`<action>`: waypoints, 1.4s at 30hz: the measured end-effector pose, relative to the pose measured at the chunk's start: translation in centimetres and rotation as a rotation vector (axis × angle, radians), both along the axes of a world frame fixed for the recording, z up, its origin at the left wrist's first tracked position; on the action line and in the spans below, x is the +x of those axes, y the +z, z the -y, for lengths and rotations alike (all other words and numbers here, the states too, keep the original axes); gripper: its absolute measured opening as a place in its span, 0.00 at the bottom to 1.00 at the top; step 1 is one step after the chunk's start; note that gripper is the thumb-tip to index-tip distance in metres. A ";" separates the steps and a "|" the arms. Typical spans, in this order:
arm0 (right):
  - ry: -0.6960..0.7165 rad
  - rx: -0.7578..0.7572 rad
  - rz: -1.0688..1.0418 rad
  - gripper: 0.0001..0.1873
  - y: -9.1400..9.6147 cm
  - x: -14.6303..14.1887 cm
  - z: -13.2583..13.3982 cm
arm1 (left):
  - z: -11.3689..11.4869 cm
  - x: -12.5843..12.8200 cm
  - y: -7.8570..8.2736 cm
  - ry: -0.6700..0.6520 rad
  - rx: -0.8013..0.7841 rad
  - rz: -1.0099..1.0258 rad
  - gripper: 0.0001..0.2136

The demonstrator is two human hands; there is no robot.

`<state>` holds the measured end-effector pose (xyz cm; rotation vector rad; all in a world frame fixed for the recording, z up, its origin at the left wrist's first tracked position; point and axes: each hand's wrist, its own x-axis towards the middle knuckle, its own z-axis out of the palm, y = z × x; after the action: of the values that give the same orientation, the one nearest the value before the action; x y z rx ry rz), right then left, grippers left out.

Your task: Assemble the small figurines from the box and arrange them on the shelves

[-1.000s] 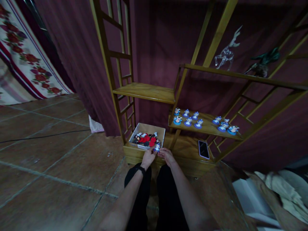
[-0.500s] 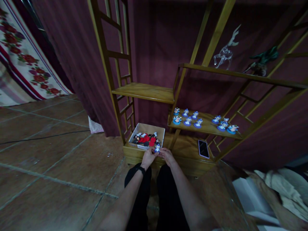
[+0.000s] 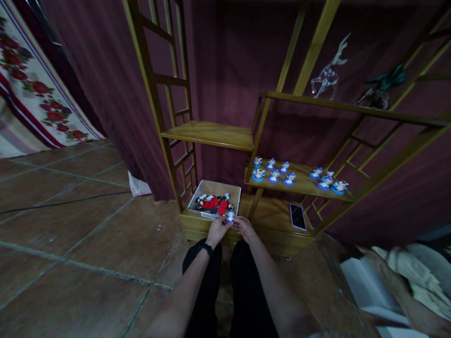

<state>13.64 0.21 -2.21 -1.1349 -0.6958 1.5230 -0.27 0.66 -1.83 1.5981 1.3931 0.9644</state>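
Note:
My left hand (image 3: 217,229) and my right hand (image 3: 244,228) meet in front of my knees, fingers pinched together on a small blue and white figurine (image 3: 230,216). Just behind it, a white box (image 3: 203,190) of red, black and white pieces sits on the bottom board of a wooden shelf unit (image 3: 278,220). Several matching figurines on blue bases (image 3: 275,176) stand in rows on the low shelf to the right, with more (image 3: 329,182) further right.
A phone (image 3: 298,216) lies flat on the bottom board right of my hands. A glass deer (image 3: 327,72) and a dark green ornament (image 3: 382,87) stand on the upper shelf. Maroon curtain behind; tiled floor and a cable to the left; white papers at lower right.
Both hands stay pinched on the figurine in the same spot. The view has tilted slightly, nothing else moved.

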 end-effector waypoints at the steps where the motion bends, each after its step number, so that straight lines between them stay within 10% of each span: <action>1: 0.005 -0.001 0.000 0.12 0.1 0.0 0.0 | 0.0 0.0 0.0 -0.012 0.007 -0.007 0.15; 42: 0.093 -0.027 -0.027 0.15 0.2 0.0 -0.1 | -0.8 -0.1 -1.1 -0.026 0.001 0.138 0.20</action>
<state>13.69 0.30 -2.00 -1.1138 -0.7199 1.6278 -0.34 1.47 -2.89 1.5169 1.2746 1.0397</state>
